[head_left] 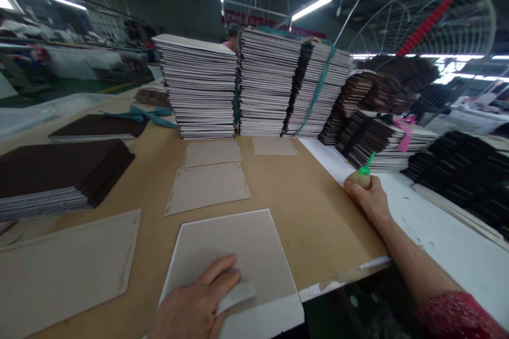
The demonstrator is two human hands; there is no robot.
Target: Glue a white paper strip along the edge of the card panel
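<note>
My left hand [199, 299] rests over a pale grey board [254, 243] at the table's near edge. Its fingers are closed on a small whitish flat piece [239, 294], held low against the board; whether this is a scraper or a scrap of card I cannot tell. Out to the right, my right hand [374, 201] is wrapped round a squeeze bottle [361, 179] with a green nozzle. The bottle is at the right side of the brown tabletop, nozzle up and slightly tilted.
Grey boards [209, 186] lie flat beyond and left. A brown-covered stack [59, 169] stands at left. Tall stacks [202, 85] line the back, one tied with a teal strap [320, 85]. Black bundles [461, 175] sit right, under a fan [429, 21].
</note>
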